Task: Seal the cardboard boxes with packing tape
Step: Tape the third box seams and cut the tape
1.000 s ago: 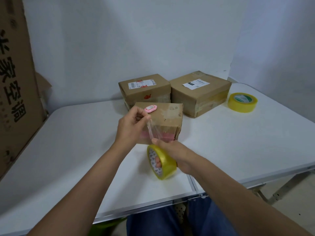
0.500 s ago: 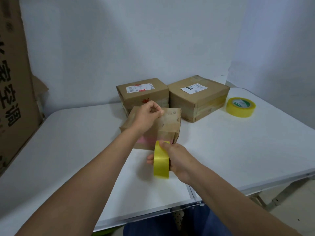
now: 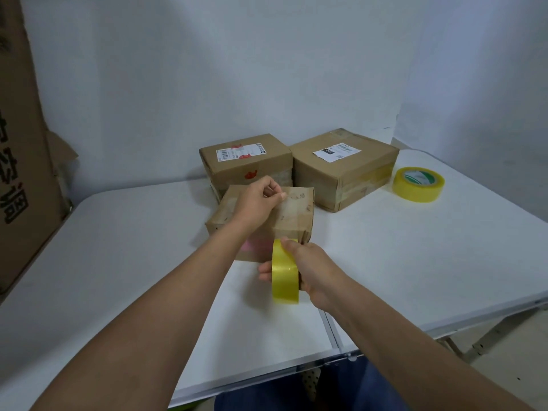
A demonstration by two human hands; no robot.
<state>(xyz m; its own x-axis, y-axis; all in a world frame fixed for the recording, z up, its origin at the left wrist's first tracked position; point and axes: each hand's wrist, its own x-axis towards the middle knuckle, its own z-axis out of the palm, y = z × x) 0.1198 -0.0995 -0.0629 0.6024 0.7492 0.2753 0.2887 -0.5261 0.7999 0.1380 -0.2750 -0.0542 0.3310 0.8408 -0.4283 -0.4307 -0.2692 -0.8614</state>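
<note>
A small worn cardboard box sits in the middle of the white table. My left hand rests on its top with fingers curled, pinching the clear tape end against the cardboard. A strip of tape runs from there down the box's near face to a yellow tape roll. My right hand grips that roll upright just in front of the box, fingers through its core. A pink patch shows low on the box's front.
Two larger cardboard boxes stand behind: one with a barcode label, one with a white label. A second yellow tape roll lies at the right. A tall cardboard sheet leans at the left edge.
My left hand carried the tape end from mid-air onto the box top and covers the pink object that lay there. My right hand turned the roll upright, close to the box front.
</note>
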